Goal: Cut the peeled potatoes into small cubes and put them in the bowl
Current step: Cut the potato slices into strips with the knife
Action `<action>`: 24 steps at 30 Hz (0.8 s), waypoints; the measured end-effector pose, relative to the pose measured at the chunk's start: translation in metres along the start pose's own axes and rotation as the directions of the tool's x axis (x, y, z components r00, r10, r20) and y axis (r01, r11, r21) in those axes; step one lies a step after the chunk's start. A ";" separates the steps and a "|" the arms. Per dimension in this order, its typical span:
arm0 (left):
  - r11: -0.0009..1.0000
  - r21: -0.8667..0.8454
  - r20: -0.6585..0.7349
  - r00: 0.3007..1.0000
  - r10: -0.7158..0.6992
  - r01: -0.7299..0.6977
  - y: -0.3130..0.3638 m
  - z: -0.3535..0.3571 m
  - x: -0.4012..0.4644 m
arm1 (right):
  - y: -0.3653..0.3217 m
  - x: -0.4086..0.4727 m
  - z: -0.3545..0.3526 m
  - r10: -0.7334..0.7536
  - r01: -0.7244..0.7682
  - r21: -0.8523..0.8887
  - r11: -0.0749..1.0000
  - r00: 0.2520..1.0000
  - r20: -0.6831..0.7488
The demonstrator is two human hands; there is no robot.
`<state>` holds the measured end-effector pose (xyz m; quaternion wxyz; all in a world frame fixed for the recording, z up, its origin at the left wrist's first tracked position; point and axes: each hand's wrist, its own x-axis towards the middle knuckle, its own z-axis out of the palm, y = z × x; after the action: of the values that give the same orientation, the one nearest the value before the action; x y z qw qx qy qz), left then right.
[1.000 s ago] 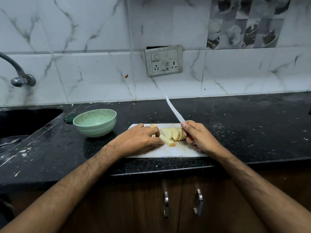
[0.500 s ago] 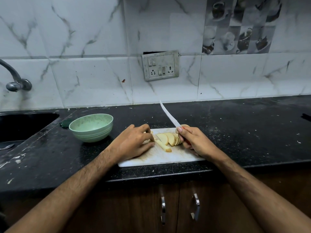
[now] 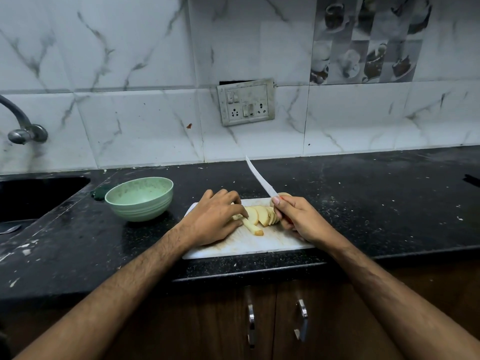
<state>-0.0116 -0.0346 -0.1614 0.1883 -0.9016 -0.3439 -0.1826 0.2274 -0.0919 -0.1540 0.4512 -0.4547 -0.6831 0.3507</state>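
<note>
Several pale potato slices (image 3: 261,215) lean in a row on a white cutting board (image 3: 259,245) on the black counter. One strip (image 3: 253,228) lies flat in front of them. My left hand (image 3: 215,219) rests on the board's left part, its fingers pinching the strip and the leftmost slice. My right hand (image 3: 298,219) grips a knife (image 3: 258,178) by its orange handle, the white blade raised and pointing up and away to the left. A green bowl (image 3: 140,198), with nothing in it, stands left of the board.
A dark sink (image 3: 31,198) lies at the far left with a tap (image 3: 18,126) above it. A switch and socket plate (image 3: 245,105) sits on the tiled wall. Cabinet doors with metal handles (image 3: 301,320) are below the counter edge.
My left hand has shifted slightly on the slices, now pinching the flat strip. The knife stays raised in my right hand. The view has tilted a little.
</note>
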 end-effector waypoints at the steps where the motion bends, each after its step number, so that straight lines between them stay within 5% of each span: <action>1: 1.000 0.004 0.003 1.000 0.005 -0.005 0.001 -0.001 0.000 | 0.000 0.000 0.000 -0.001 0.001 -0.006 1.000 1.000 -0.002; 9: 0.997 -0.014 -0.034 0.997 0.072 -0.073 -0.001 -0.017 -0.014 | 0.002 0.000 0.000 -0.023 0.023 -0.041 0.999 1.000 0.001; 16: 0.991 -0.134 0.001 1.000 -0.016 0.016 -0.004 -0.025 -0.041 | -0.010 0.000 0.002 0.012 -0.005 -0.110 0.994 0.998 0.061; 21: 0.912 -0.408 0.067 0.998 -0.005 0.033 -0.004 -0.027 -0.052 | -0.035 -0.007 0.000 0.153 -0.101 -0.360 0.928 0.981 0.117; 24: 0.885 -0.466 0.068 0.997 0.033 0.003 -0.006 -0.027 -0.056 | -0.054 -0.024 0.001 0.204 -0.092 -0.646 0.758 0.974 0.100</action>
<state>-0.0603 -0.0740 -0.1622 -0.0452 -0.9292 -0.2898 -0.2248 0.2145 -0.1326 -0.1129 0.1831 -0.6028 -0.7579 0.1694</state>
